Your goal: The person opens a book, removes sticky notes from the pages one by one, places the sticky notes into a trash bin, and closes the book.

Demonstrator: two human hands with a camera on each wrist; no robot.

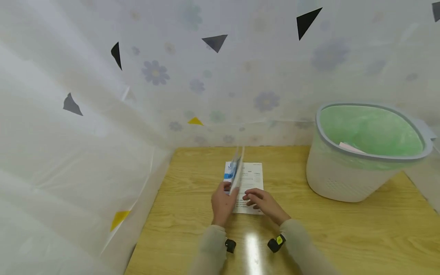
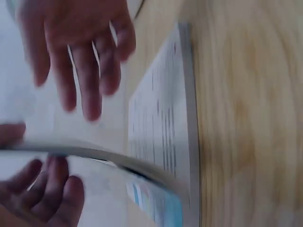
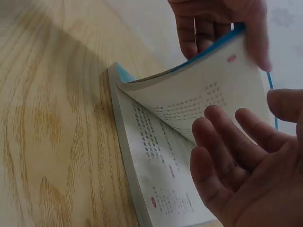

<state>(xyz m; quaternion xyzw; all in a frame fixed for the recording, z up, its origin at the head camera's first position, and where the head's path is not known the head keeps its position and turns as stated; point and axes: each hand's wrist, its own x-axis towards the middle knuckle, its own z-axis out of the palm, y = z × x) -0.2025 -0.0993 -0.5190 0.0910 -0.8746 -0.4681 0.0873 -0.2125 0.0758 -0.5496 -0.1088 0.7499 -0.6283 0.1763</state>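
Observation:
A paperback book (image 1: 252,179) with printed pages and a blue-and-white cover lies on the wooden table. Its cover and some pages stand raised, pinched between the thumb and fingers of my left hand (image 1: 223,202). In the right wrist view, the lifted page (image 3: 189,104) curves up from the spine, above the printed page (image 3: 161,161) lying below. My right hand (image 1: 266,204) hovers over the book's right side, fingers spread and slightly bent, holding nothing. The left wrist view shows the right hand (image 2: 78,52) facing the raised pages, apart from them.
A white bin (image 1: 337,175) with a grey rim and green liner stands at the table's right, something pale (image 1: 352,148) inside. Floral sheeting (image 1: 220,88) hangs behind the table (image 1: 185,229), and white sheeting (image 1: 79,164) on the left.

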